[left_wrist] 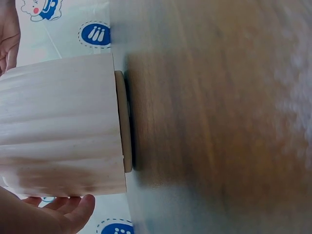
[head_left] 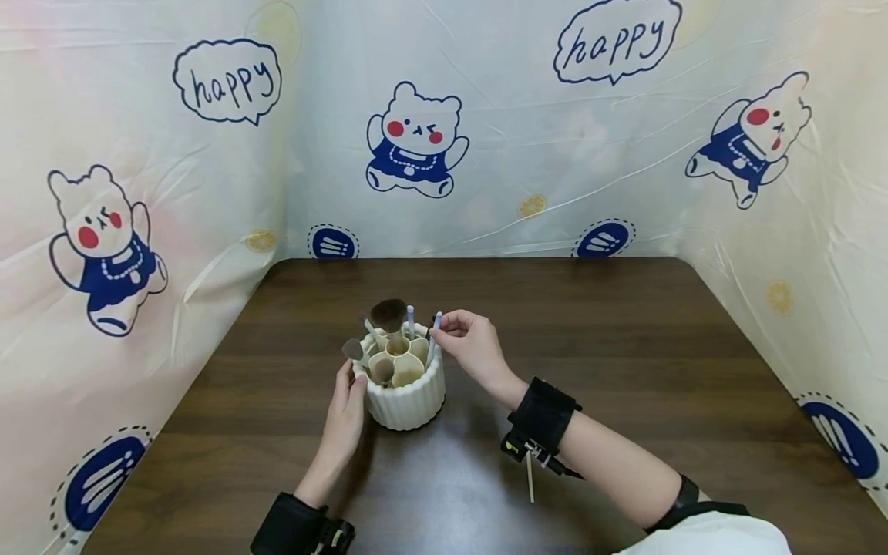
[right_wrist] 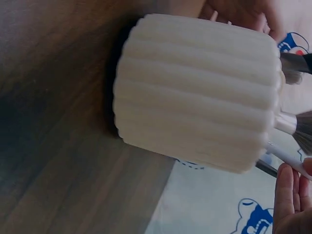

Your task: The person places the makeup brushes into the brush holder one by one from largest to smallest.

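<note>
A white ribbed makeup brush holder stands on the table, its top split into rounded compartments. It holds a large fluffy makeup brush, smaller brushes such as one with a round head, and an upright lavender stick. My left hand rests against the holder's left side; its fingertips touch the ribbed wall in the left wrist view. At the right rim, my right hand pinches a slim lavender stick between thumb and fingers. The lower end of that stick is hidden inside the holder.
The dark wooden table meets patterned plastic sheeting at its back and sides. A thin pale stick shows below the black right wrist strap.
</note>
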`<action>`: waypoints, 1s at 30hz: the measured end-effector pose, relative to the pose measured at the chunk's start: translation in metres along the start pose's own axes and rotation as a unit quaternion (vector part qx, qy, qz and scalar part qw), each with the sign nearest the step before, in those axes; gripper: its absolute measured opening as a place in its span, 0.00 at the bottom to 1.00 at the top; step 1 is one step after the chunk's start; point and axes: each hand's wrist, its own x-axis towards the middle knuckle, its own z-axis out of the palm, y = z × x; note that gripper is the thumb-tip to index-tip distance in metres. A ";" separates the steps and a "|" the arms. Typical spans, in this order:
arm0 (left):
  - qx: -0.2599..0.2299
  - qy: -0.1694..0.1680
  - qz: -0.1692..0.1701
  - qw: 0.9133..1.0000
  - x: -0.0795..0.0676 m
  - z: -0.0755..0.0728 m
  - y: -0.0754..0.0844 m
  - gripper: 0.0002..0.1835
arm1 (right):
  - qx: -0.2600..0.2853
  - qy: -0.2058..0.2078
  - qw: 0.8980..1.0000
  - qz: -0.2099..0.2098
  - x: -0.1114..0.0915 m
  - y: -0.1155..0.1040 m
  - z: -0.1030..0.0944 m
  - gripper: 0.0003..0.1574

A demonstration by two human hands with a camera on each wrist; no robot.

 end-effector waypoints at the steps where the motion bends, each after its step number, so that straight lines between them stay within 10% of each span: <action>1: -0.001 -0.001 -0.001 1.000 0.000 0.000 0.000 0.33 | -0.004 -0.004 1.000 0.003 -0.001 0.001 0.000 0.08; 30: 0.001 -0.001 0.006 1.000 -0.002 0.000 0.002 0.32 | -0.124 -0.081 0.988 0.037 0.001 0.000 -0.001 0.07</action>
